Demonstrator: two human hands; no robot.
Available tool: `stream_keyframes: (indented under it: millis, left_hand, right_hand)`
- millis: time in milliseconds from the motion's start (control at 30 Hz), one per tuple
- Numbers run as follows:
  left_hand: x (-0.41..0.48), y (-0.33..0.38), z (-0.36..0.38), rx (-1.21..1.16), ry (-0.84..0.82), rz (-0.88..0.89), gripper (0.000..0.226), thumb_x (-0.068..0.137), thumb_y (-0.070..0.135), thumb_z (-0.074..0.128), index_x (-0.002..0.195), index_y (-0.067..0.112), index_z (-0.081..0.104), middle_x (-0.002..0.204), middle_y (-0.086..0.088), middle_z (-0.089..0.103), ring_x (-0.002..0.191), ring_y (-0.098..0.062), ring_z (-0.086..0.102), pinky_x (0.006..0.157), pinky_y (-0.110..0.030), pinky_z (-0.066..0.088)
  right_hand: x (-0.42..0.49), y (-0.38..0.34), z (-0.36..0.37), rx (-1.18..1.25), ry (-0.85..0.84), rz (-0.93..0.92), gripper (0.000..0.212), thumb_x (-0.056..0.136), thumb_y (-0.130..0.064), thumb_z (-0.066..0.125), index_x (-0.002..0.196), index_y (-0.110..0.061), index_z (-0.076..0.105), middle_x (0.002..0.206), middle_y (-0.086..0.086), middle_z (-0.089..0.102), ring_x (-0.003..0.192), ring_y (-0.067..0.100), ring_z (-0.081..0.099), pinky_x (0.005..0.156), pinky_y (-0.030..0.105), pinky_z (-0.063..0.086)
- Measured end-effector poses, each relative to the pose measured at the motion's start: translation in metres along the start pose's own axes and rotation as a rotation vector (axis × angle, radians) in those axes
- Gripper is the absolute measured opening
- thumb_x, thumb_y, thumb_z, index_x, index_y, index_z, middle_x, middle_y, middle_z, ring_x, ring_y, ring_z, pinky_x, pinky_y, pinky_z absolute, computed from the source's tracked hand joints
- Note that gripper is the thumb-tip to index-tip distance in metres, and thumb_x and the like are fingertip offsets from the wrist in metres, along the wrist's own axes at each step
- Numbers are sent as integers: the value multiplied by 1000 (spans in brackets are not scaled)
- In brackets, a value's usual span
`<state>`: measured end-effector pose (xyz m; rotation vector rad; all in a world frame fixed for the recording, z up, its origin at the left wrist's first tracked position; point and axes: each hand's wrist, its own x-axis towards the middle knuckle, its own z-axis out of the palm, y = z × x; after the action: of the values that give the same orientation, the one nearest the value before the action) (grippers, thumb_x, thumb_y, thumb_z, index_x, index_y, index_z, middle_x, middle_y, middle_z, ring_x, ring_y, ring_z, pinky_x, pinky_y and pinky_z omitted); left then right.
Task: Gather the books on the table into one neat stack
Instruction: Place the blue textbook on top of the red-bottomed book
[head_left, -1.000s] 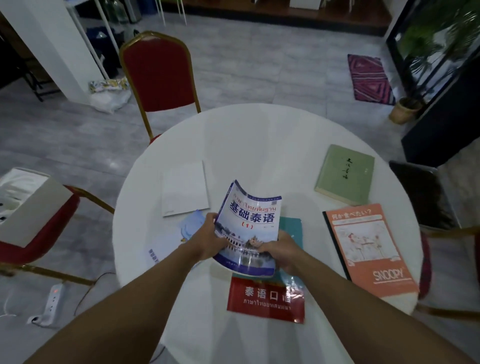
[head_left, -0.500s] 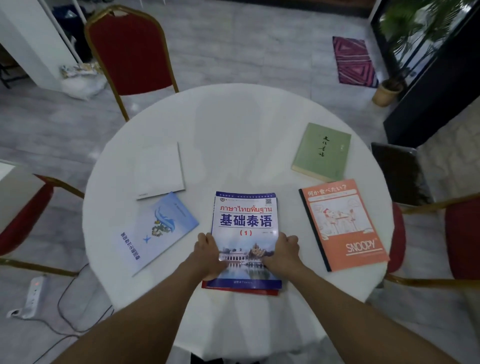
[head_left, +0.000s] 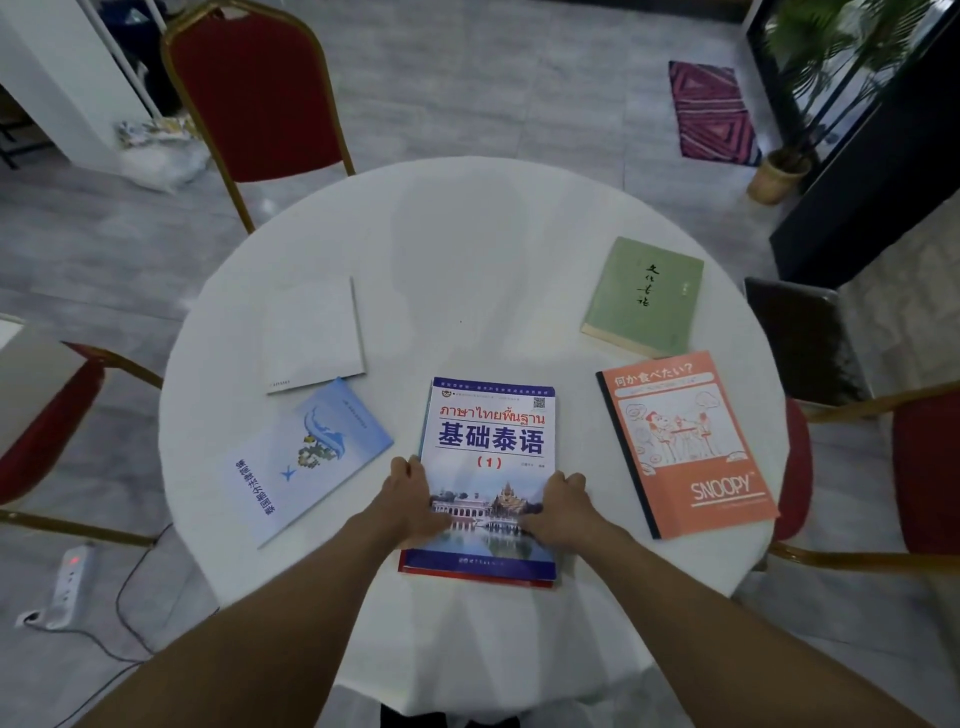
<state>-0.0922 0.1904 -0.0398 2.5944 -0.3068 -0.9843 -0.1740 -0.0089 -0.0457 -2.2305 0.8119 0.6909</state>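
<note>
A blue and white textbook lies on top of a small stack near the front of the round white table; a red book's edge shows under it. My left hand presses the stack's left side and my right hand presses its right side, fingers curled against the edges. A light blue booklet lies to the left, a white booklet behind it. An orange Snoopy notebook lies to the right, a green book beyond that.
Red chairs with gold frames stand at the back left, the left and the right. A dark seat is by the table's right edge. A power strip lies on the floor.
The blue and white textbook went from held up in both hands to flat on the stack, covering the red and teal books. Both hands now rest at its sides. The camera view shifted.
</note>
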Motion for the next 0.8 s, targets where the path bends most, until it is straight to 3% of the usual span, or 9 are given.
stream_keyframes:
  millis: [133,400,567,633,700,800]
  left_hand:
    - [3,4,-3,23,-33,-29,81,79,36,75,137,7,27,137,-13,30,122,-26,48,97,-38,53]
    - [4,8,-6,77,-54,-70,90,77,40,77,141,5,24,141,-14,28,126,-27,46,100,-41,51]
    - [3,20,-9,234,98,42,109,70,50,78,146,5,13,142,-13,27,131,-26,33,104,-38,43]
    - [4,33,-11,303,175,151,114,72,52,74,149,3,7,145,-14,26,132,-28,30,106,-37,40]
    - [5,55,-10,310,169,217,110,75,52,70,150,3,7,147,-15,24,135,-30,28,109,-40,37]
    - [10,98,3,225,104,292,80,80,44,68,140,9,29,139,-13,36,127,-28,36,106,-41,39]
  right_hand:
    - [2,-1,0,11,-10,6,69,89,-22,76,142,-5,35,140,12,33,129,25,46,108,36,49]
    - [1,2,3,30,5,-8,67,90,-24,75,142,-8,34,142,11,33,128,22,45,101,32,50]
    - [-2,12,-4,56,17,-66,52,89,-33,75,127,-14,45,133,8,40,106,15,49,84,26,53]
    - [-5,24,-13,75,71,-79,45,92,-39,70,124,-15,49,135,10,43,109,18,54,89,30,55]
    - [-8,40,-25,96,144,-62,60,95,-43,64,144,-14,45,149,11,39,131,26,48,106,37,45]
    - [-7,68,-50,123,302,-4,67,96,-43,62,153,-14,41,152,11,39,141,29,40,114,41,38]
